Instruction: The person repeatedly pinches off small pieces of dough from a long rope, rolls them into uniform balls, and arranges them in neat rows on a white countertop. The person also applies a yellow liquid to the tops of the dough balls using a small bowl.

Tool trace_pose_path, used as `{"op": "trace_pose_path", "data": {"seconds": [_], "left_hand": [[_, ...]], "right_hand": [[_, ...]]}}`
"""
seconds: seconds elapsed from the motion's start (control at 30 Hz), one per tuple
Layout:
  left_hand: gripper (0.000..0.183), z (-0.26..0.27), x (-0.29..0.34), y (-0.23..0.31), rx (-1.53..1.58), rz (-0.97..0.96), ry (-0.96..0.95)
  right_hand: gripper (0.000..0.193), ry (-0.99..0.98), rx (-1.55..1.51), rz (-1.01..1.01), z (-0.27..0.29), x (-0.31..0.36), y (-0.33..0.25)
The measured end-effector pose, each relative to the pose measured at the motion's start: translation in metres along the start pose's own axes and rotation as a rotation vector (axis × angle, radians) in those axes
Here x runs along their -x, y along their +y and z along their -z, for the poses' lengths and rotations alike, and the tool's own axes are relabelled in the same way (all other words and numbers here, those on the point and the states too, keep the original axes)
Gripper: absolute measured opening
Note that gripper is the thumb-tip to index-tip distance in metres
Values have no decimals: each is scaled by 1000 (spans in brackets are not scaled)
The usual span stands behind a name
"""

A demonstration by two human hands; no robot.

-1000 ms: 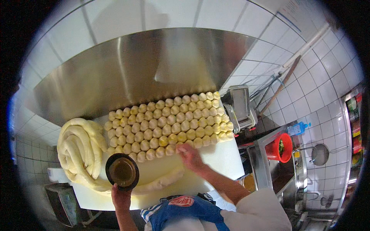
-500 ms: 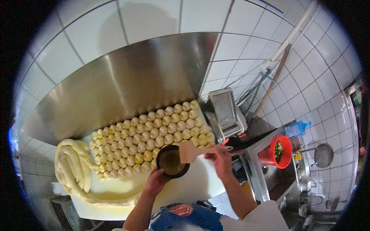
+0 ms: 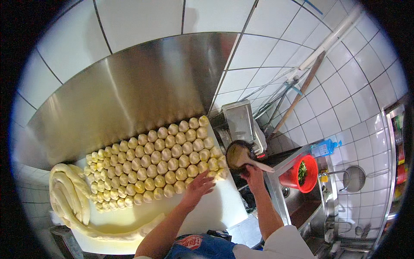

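The bowl has changed hands: half a second ago the left hand (image 3: 198,187) carried it while the right hand (image 3: 252,176) held the brush (image 3: 257,165) over it, and now the dark-rimmed bowl (image 3: 236,142) sits just beyond the right hand's fingers, past the worktop's (image 3: 215,211) right edge, with the brush lying across it. The left hand is thus free of the bowl; its fingers are loosely spread with nothing between them, at the near edge of the rows of dough balls (image 3: 151,163), which reach away from it, ahead and to its left. The right hand's fingers are curled under the brush handle by the bowl's near side, and I cannot tell whether they pinch the handle, the rim or both. With the brush off the dough, brushing appears to be paused. The bowl shows a yellow-brown film or liquid, its depth unclear. To the right hand's right, a red bucket (image 3: 288,178) holds chopped greens (image 3: 302,171) beside a steel sink (image 3: 298,203). Ahead of that hand, beyond the bowl, stands a grey rectangular container (image 3: 238,120), its contents unreadable. Far left of the left hand lies a coiled dough rope (image 3: 64,194).
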State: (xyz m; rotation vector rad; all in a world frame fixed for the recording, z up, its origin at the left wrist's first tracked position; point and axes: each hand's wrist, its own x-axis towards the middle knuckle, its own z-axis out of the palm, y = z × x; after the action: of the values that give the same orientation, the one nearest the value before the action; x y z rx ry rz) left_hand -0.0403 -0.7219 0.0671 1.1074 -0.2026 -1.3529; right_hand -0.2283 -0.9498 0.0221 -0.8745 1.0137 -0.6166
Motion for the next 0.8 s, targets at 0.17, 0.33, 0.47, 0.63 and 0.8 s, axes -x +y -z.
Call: {"op": "trace_pose_path", "data": {"seconds": [0.17, 0.33, 0.47, 0.63, 0.8], "left_hand": [[64, 80, 110, -13, 24, 32, 258], [58, 142, 253, -32, 129, -127, 727], [53, 178, 355, -56, 165, -218, 1135], [52, 231, 446, -80, 115, -279, 1482], [50, 331, 488, -57, -376, -358, 1687]], "right_hand": [[24, 210, -23, 75, 50, -109, 32], [49, 18, 2058, 269, 103, -195, 60], [71, 0, 2773, 129, 123, -230, 69], [59, 136, 2237, 93, 127, -226, 91], [49, 193, 1597, 462, 128, -187, 94]]}}
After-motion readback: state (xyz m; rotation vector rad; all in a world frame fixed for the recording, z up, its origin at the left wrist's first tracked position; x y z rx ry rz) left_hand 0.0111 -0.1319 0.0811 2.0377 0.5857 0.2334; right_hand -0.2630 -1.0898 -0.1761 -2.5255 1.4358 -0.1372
